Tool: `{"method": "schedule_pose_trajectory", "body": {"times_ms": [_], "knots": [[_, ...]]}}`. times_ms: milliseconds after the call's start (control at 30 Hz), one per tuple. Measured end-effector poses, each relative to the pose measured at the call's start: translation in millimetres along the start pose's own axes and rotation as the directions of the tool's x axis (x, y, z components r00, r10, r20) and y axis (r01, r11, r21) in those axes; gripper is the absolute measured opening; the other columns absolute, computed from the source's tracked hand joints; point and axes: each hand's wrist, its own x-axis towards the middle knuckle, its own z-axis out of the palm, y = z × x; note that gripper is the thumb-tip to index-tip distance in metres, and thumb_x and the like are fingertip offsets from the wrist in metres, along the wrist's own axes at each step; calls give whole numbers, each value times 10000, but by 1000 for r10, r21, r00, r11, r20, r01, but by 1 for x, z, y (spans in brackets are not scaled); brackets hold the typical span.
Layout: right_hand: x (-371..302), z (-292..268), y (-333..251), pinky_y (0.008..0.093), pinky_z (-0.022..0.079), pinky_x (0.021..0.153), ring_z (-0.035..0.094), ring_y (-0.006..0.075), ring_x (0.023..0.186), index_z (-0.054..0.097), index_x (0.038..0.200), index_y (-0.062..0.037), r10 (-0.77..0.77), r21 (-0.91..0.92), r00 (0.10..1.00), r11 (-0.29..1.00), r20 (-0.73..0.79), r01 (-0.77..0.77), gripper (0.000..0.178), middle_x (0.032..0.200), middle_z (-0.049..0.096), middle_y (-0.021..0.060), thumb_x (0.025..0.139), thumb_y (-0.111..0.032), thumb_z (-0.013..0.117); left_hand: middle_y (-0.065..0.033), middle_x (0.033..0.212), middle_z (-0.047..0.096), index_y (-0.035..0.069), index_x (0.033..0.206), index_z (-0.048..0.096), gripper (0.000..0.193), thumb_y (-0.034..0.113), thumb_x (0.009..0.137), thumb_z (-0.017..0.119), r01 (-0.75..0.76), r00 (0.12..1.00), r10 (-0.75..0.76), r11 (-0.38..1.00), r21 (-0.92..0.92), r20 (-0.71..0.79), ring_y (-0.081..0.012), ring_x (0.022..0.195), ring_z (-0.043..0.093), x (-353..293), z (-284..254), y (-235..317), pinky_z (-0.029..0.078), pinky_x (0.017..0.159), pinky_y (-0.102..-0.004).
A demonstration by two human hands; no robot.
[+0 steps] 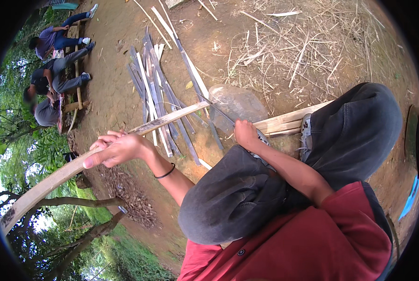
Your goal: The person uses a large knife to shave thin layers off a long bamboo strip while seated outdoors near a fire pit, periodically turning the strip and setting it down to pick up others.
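A long pale bamboo strip [172, 116] with dark blotches runs from the lower left up to the middle of the view. My left hand [116, 149] is wrapped round it partway along, thumb on top. In my right hand [247, 134] is a knife whose thin dark blade [221, 112] points up and left. The blade's front part lies close by the far end of the strip; whether the two touch I cannot tell. My right fist hides the handle. Just beyond the blade sits a big rounded stone [237, 103].
Split bamboo strips [160, 93] lie heaped on the dirt ahead. Thin shavings [284, 51] cover the ground farther right. Wider bamboo pieces [289, 122] lie by my shoes. Several people [55, 77] sit on a low bench at the far left, near trees.
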Motion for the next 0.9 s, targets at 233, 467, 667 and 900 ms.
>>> {"method": "schedule_pose_trajectory", "body": {"times_ms": [233,467,667,900], "knots": [[0,-33,-34,476,535,689,679,395,781,621,869,49,46,467,969,870,242,-158,183,742,664,226,835,-131,618,21,535,199,150,665,215,618,708,928,244,9,1000,-9,1000,-14,-23,-115,426,187,1,0,-1,193,343,-239],[-3,-12,0,502,534,745,659,429,839,610,906,41,61,27,997,998,54,-63,208,826,663,261,831,-152,611,30,543,194,161,666,203,605,700,928,281,23,998,-24,1000,-13,-55,-107,426,194,4,3,1,204,320,-255],[-3,-49,-30,483,534,673,665,420,757,583,909,61,147,592,811,612,566,-524,194,674,636,251,817,-107,609,39,556,191,158,670,210,598,684,935,312,-3,999,2,1000,-18,-48,-103,439,179,0,4,2,188,327,-251],[-18,-13,2,476,538,745,682,375,843,629,970,-1,59,-46,996,997,73,-55,183,873,676,222,890,-110,505,28,544,206,147,666,220,624,714,921,268,12,999,-12,1000,14,-41,-100,437,193,5,-3,-1,203,333,-240]]}}
